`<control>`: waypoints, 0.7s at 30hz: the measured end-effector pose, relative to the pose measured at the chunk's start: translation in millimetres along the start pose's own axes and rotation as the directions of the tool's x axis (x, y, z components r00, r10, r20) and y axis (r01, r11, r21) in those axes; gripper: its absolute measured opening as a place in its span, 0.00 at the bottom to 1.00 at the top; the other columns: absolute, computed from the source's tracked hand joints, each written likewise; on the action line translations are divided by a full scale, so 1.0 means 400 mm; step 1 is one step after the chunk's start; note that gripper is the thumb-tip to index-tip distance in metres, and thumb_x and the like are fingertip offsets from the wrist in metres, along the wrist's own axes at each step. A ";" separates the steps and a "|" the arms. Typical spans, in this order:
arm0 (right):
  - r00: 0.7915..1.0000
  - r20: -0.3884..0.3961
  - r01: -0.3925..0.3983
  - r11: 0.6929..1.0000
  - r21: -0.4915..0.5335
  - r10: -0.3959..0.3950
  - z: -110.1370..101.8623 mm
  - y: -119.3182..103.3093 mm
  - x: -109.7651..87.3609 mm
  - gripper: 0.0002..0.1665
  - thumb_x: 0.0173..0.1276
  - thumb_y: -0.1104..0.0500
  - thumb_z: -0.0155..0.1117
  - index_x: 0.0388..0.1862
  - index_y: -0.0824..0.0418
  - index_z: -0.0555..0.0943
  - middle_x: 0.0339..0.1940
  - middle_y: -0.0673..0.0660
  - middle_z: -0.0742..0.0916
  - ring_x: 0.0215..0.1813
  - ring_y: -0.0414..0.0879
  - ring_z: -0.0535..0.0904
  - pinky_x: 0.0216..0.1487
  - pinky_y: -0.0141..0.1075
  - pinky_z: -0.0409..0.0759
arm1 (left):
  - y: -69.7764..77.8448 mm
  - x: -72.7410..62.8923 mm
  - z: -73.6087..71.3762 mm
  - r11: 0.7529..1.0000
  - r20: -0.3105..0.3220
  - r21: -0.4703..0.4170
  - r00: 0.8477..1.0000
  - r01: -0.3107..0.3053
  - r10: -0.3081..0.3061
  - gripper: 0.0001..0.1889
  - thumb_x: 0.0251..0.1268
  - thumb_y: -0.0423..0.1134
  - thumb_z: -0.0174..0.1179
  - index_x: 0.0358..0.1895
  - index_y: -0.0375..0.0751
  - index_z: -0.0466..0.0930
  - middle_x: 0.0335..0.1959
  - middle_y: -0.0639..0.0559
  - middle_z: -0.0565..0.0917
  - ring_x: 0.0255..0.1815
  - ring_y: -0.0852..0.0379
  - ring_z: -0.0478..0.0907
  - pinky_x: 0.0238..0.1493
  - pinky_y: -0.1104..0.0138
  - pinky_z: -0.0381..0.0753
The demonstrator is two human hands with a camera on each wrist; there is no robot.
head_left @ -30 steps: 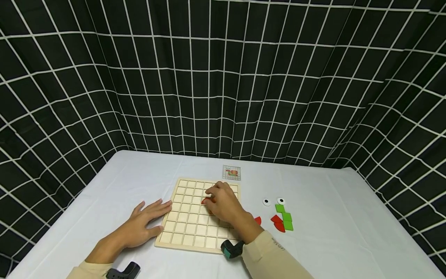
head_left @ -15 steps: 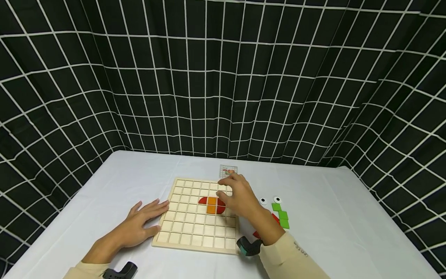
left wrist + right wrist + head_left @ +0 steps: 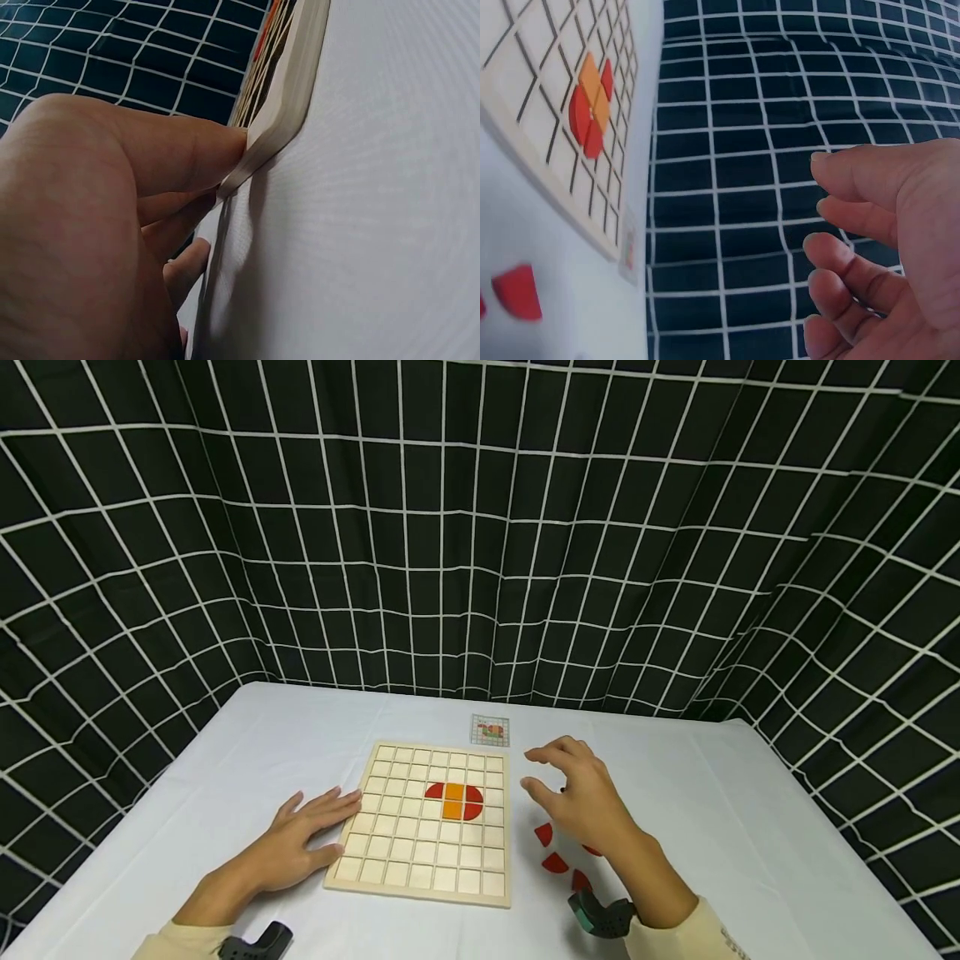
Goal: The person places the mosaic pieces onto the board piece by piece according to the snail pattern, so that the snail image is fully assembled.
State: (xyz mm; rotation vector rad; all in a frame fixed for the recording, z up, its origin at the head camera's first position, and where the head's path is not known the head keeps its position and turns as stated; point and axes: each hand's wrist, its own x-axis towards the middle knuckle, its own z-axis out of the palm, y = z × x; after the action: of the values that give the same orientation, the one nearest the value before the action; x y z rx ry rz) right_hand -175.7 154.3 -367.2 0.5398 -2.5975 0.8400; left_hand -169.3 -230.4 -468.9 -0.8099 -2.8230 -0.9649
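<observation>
A wooden grid board (image 3: 412, 860) lies on the table. Near its middle, two orange squares (image 3: 453, 801) stand in a column, flanked by red quarter-round pieces (image 3: 473, 802) on the right and one on the left. My left hand (image 3: 292, 852) lies flat beside the board, its thumb and fingertips at the left edge, as the left wrist view also shows. To the right of the board hovers my right hand (image 3: 588, 793), thumb and fingers spread apart with nothing between them. Beneath it, several loose red pieces (image 3: 555, 862) lie on the cloth; the hand hides other pieces.
A small picture card (image 3: 490, 730) with a coloured pattern lies just behind the board. White cloth (image 3: 720, 810) covers the table. A black curtain with white grid lines (image 3: 480, 527) surrounds the back and sides.
My right hand has let go of a piece on the board and moved right, over the loose pieces. The orange and red pieces on the board are uncovered. My left hand keeps its place.
</observation>
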 end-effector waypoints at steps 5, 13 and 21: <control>1.000 -0.003 -0.002 1.000 0.010 0.002 -0.030 0.019 -0.039 0.17 0.55 0.62 0.76 0.45 0.57 0.86 0.42 0.48 0.82 0.47 0.45 0.75 0.43 0.46 0.78 | 0.002 0.002 -0.002 1.000 0.007 0.005 1.000 0.006 -0.006 0.30 0.60 0.37 0.63 0.68 0.40 0.71 0.70 0.51 0.68 0.73 0.41 0.55 0.66 0.38 0.35; 0.997 0.083 -0.005 0.992 0.125 -0.005 -0.024 0.074 -0.100 0.19 0.54 0.66 0.75 0.44 0.52 0.85 0.43 0.41 0.82 0.46 0.44 0.77 0.44 0.49 0.78 | 0.004 0.000 -0.008 1.000 0.006 -0.003 1.000 0.013 -0.013 0.30 0.60 0.37 0.63 0.68 0.40 0.71 0.69 0.50 0.68 0.72 0.41 0.55 0.66 0.37 0.34; 0.986 0.143 0.056 0.975 0.214 -0.088 0.002 0.133 -0.150 0.18 0.56 0.67 0.72 0.44 0.53 0.85 0.40 0.46 0.82 0.37 0.48 0.76 0.34 0.37 0.77 | 0.002 0.001 -0.004 1.000 0.000 0.000 1.000 -0.006 0.006 0.30 0.59 0.38 0.63 0.67 0.40 0.71 0.69 0.50 0.69 0.72 0.40 0.56 0.65 0.37 0.35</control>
State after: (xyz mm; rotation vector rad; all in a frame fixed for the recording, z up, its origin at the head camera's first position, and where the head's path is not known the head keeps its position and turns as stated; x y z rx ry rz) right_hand -148.2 208.3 -419.9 0.7812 -2.6209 1.0944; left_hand -169.4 -230.5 -467.0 -0.8171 -2.8187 -0.9646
